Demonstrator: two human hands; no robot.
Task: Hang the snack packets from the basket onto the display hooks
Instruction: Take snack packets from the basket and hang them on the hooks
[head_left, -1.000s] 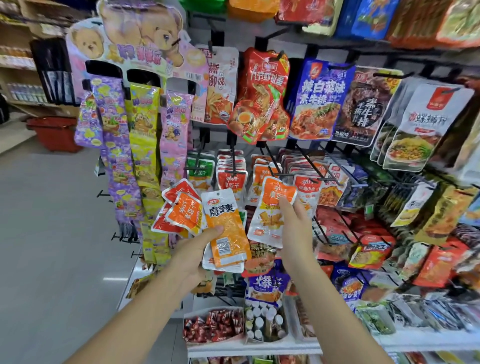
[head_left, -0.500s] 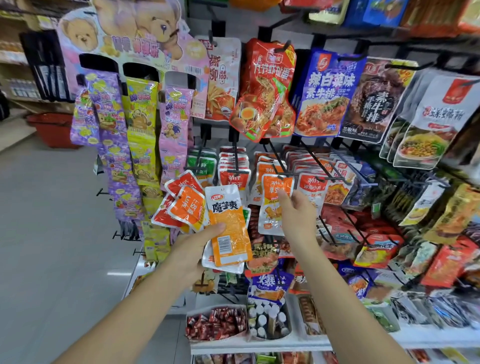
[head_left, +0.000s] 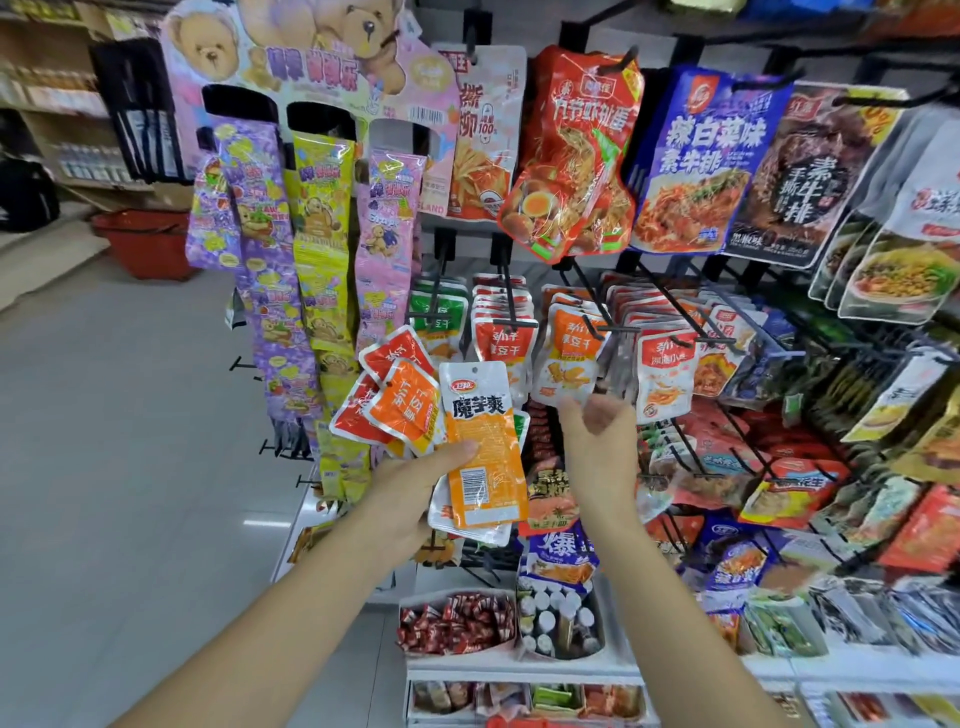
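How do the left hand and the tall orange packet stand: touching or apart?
Touching. The head view shows the thumb of the left hand pressed onto the front of the tall orange packet.

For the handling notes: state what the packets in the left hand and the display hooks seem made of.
The packets in the left hand: thin glossy plastic film, probably; glare streaks, crimped sealed edges. The display hooks: likely black-coated metal wire; thin, straight, dark rods carrying rows of packets.

Bare forearms (head_left: 291, 613), bare left hand (head_left: 410, 488), right hand (head_left: 597, 452).
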